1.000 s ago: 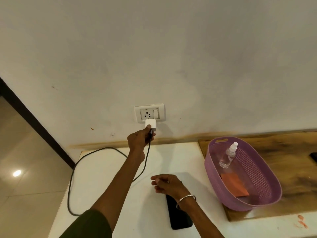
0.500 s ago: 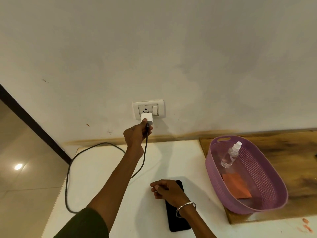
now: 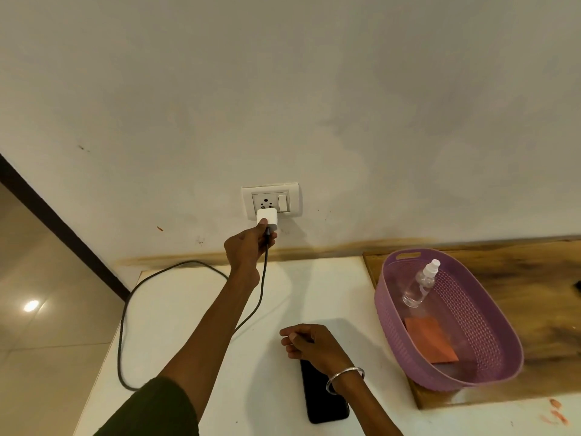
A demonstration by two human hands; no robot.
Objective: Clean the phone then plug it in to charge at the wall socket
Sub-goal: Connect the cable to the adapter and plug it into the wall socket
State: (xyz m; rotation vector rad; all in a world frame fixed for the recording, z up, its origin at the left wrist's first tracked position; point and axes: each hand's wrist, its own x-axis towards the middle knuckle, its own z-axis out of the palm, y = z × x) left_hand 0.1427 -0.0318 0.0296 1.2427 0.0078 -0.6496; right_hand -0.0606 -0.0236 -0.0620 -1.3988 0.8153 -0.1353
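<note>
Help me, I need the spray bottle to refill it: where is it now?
In the head view the spray bottle lies at right inside the purple basket, beyond the orange cloth.

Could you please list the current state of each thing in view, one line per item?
charger adapter: at the wall socket, pinched by the left hand
cable: looped over the table edge
phone: flat, screen dark
right hand: loosely curled above the phone
spray bottle: leaning inside the purple basket
orange cloth: lying in basket
</note>
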